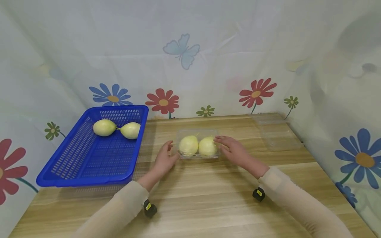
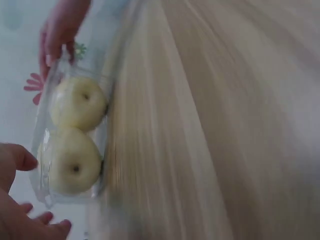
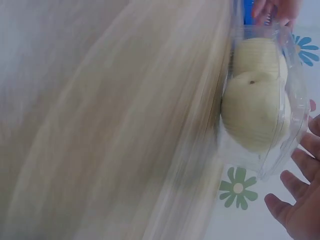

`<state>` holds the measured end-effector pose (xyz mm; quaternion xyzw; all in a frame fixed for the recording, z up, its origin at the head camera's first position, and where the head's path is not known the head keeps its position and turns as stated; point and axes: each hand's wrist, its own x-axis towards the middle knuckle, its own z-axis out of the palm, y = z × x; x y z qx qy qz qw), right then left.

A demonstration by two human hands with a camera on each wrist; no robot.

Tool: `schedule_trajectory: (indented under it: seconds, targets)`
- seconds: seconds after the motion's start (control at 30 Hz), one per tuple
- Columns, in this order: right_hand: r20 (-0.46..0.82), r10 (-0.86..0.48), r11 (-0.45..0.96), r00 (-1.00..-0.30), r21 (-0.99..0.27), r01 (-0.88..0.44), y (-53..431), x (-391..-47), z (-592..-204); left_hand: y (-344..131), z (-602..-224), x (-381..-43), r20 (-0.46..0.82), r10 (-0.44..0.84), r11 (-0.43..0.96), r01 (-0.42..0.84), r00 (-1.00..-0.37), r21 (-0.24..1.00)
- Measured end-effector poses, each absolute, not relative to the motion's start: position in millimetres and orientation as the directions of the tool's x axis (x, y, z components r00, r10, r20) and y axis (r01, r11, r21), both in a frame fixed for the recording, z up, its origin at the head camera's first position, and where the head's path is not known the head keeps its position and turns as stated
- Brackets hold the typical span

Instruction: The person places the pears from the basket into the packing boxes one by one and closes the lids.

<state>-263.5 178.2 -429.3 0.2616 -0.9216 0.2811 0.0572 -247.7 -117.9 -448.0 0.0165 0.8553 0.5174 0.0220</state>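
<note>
Two pale yellow pears (image 1: 189,145) lie side by side in a clear plastic clamshell box (image 2: 70,199) on the wooden table. Its lid covers them, and their dimpled ends show in the left wrist view. At the box's left end is my left hand (image 1: 164,159), thumb tip right at the edge and the other fingers loosely bent. My right hand (image 1: 235,151) is at the opposite end, its fingertips by the upper right corner. In the right wrist view the right hand's fingers (image 3: 295,185) are spread beside the clear wall, gripping nothing.
A blue perforated basket (image 1: 89,181) stands on the left, with two more pears (image 1: 105,127) near its back. Another clear plastic container (image 1: 278,134) lies at the table's back right. A flowered white curtain (image 1: 208,72) hangs behind the table and along its sides.
</note>
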Motion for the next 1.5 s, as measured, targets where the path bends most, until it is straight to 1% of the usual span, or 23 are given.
schedule_trajectory:
  seconds: [0.03,0.1,0.2,0.33,0.47,0.63,0.77,0.87,0.97,1.13,1.37,1.5]
  targets:
    - [0.257,-0.439,0.701,-0.861,-0.501,-0.507,178,-263,-430,-119,-447,-247,0.050,0.079,0.541,0.085,-0.996,0.837]
    - [0.257,-0.414,0.690,-0.873,-0.536,-0.486,177,-261,-431,-122,-444,-246,0.144,0.146,0.641,0.205,-0.979,0.740]
    - [0.197,-0.360,0.654,-0.912,-0.643,-0.397,177,-260,-433,-124,-438,-244,0.182,0.225,0.720,0.289,-0.957,0.631]
    - [0.015,-0.285,0.547,-0.958,-0.819,-0.175,177,-258,-435,-123,-430,-245,0.170,0.299,0.782,0.343,-0.939,0.521]
    - [-0.146,-0.251,0.387,-0.957,-0.921,0.039,176,-255,-437,-121,-425,-247,0.175,0.335,0.826,0.378,-0.926,0.417]
    - [-0.283,-0.256,0.179,-0.924,-0.954,0.242,174,-250,-442,-118,-421,-247,0.166,0.335,0.868,0.372,-0.928,0.330]
    - [-0.365,-0.320,0.047,-0.874,-0.928,0.370,176,-249,-445,-114,-416,-247,0.162,0.343,0.885,0.376,-0.925,0.276]
    - [-0.369,-0.376,0.001,-0.850,-0.917,0.398,177,-249,-448,-110,-413,-246,0.155,0.339,0.891,0.370,-0.928,0.262]
    - [-0.350,-0.404,-0.026,-0.845,-0.919,0.393,178,-249,-450,-108,-411,-245,0.146,0.326,0.895,0.355,-0.934,0.269]
    - [-0.332,-0.413,-0.037,-0.848,-0.924,0.380,178,-251,-450,-107,-411,-244,0.153,0.315,0.898,0.346,-0.937,0.273]
    - [-0.340,-0.404,-0.031,-0.849,-0.923,0.385,179,-250,-452,-106,-411,-244,0.144,0.308,0.898,0.337,-0.940,0.281]
    - [-0.347,-0.416,-0.051,-0.840,-0.914,0.403,179,-248,-453,-108,-414,-242,0.139,0.313,0.882,0.342,-0.939,0.323]
